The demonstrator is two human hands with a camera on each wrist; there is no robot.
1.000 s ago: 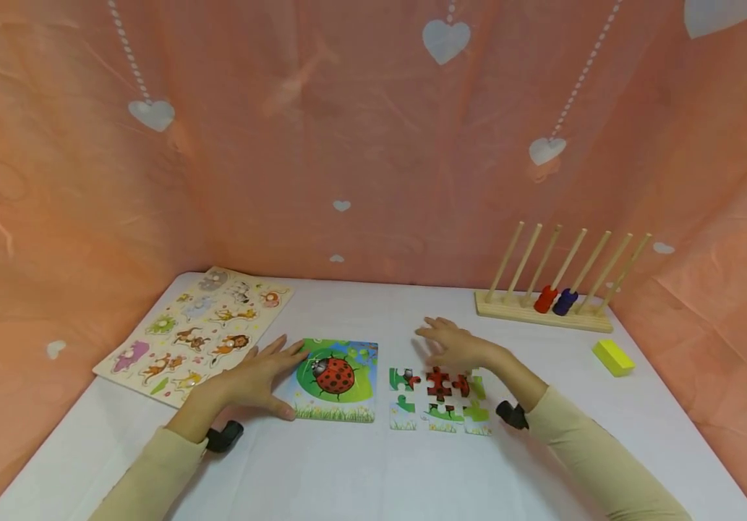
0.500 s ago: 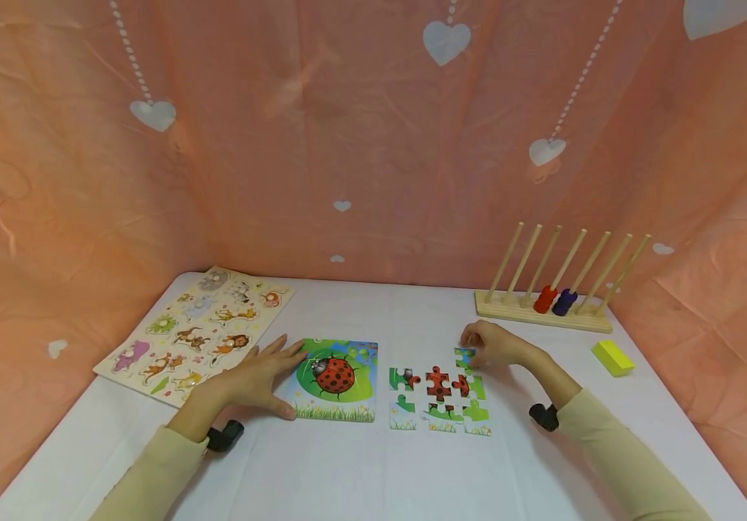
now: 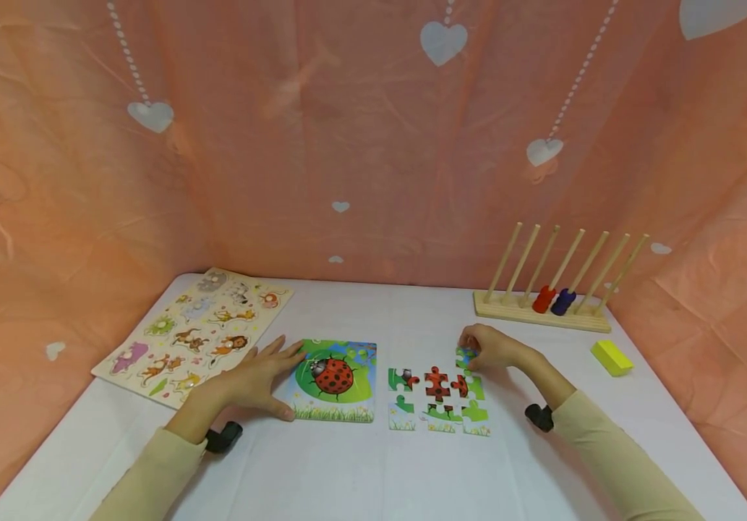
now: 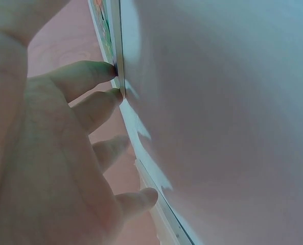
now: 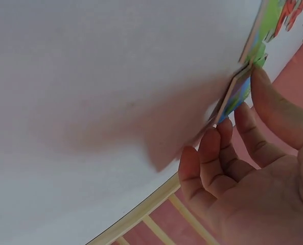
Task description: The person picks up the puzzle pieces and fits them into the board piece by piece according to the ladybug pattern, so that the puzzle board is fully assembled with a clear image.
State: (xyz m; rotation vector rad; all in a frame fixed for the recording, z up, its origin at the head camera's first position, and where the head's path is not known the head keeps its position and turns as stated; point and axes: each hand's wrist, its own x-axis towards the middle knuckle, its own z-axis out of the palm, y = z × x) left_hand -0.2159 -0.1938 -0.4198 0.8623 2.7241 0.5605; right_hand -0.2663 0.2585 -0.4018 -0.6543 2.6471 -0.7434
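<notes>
Evidently, the right hand (image 3: 492,346), fingers curled, pinches a blue-green puzzle piece (image 3: 464,358) at its eight o'clock; the left hand (image 3: 257,380), fingers spread, touches the ladybug board (image 3: 334,380) at its three o'clock.

Jigsaw pieces (image 3: 437,386) right of picture board (image 3: 332,380)

Head cam: high, wide, looks forward and down across bench (image 3: 308,477) to backdrop (image 3: 373,145)
Left-wrist cam: very close, tilted, looks past left fingers (image 4: 96,109)
Right-wrist cam: close, tilted, faces right fingers (image 5: 210,155)
Head/right-wrist overlap: puzzle piece (image 5: 237,96), peg rack (image 3: 510,311)
</notes>
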